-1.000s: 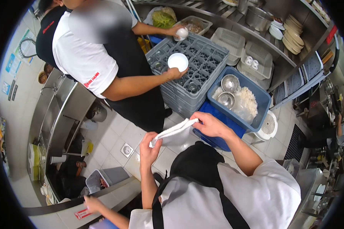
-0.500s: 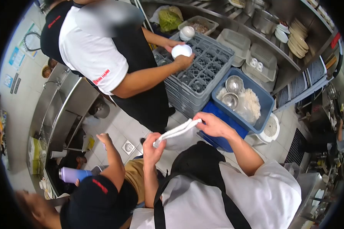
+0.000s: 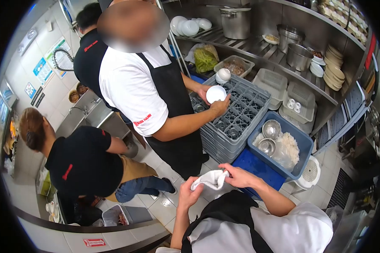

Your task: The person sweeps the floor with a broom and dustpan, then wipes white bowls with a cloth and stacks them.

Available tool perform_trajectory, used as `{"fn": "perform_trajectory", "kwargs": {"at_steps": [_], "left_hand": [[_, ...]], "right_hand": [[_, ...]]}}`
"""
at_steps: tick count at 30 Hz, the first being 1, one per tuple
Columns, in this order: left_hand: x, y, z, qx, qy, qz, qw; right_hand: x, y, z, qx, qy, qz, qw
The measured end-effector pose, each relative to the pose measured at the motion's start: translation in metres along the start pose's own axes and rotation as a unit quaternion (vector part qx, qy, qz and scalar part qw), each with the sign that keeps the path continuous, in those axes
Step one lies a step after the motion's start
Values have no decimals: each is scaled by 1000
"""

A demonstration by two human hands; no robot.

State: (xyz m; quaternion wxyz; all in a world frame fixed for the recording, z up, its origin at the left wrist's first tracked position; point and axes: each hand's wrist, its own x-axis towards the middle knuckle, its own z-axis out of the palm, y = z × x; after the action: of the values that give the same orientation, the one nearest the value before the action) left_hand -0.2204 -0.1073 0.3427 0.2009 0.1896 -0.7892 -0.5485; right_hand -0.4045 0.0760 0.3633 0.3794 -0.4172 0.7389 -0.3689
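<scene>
A white cloth (image 3: pixel 212 179) hangs in a fold between my two hands, in front of my black apron. My left hand (image 3: pixel 190 193) is closed on its left end. At the right end, my right hand (image 3: pixel 236 175) pinches the cloth between fingers and thumb. Just beyond my right hand lies a blue lid or board (image 3: pixel 257 168). Next to it is a blue-grey tub (image 3: pixel 302 159) holding white shredded food, a plastic bag and two metal bowls (image 3: pixel 271 129).
A co-worker in a black apron holds a white bowl (image 3: pixel 215 94) over stacked grey racks (image 3: pixel 257 105). Another person in a black shirt (image 3: pixel 84 158) leans at the left. A white stool (image 3: pixel 310 173) stands beside the tub. Metal shelves (image 3: pixel 257 52) hold pots and plates.
The cloth has gone from stretched taut to loosely bunched as my hands came closer together. My view has shifted. The person at the left has turned away, and the purple bottle is out of sight.
</scene>
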Motion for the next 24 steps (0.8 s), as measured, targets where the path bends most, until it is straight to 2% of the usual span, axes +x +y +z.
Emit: {"fn": "perform_trajectory", "kwargs": {"at_steps": [2, 5, 8, 14, 20, 24], "left_hand": [[1, 1, 0, 3, 1, 18, 1000], [1, 2, -4, 7, 9, 26, 1000], [-1, 6, -10, -6, 16, 18, 1000], [-4, -1, -16, 27, 34, 13, 999], [-3, -9, -20, 54, 33, 35, 997], [-5, -16, -28, 49, 29, 10, 998]], "right_hand": [[6, 16, 14, 7, 13, -76, 997], [11, 26, 19, -36, -8, -113, 993], [11, 22, 15, -26, -3, -86, 996], [15, 27, 2, -27, 47, -112, 992], [16, 30, 1, -13, 50, -106, 993], [14, 20, 1, 17, 31, -87, 996]]}}
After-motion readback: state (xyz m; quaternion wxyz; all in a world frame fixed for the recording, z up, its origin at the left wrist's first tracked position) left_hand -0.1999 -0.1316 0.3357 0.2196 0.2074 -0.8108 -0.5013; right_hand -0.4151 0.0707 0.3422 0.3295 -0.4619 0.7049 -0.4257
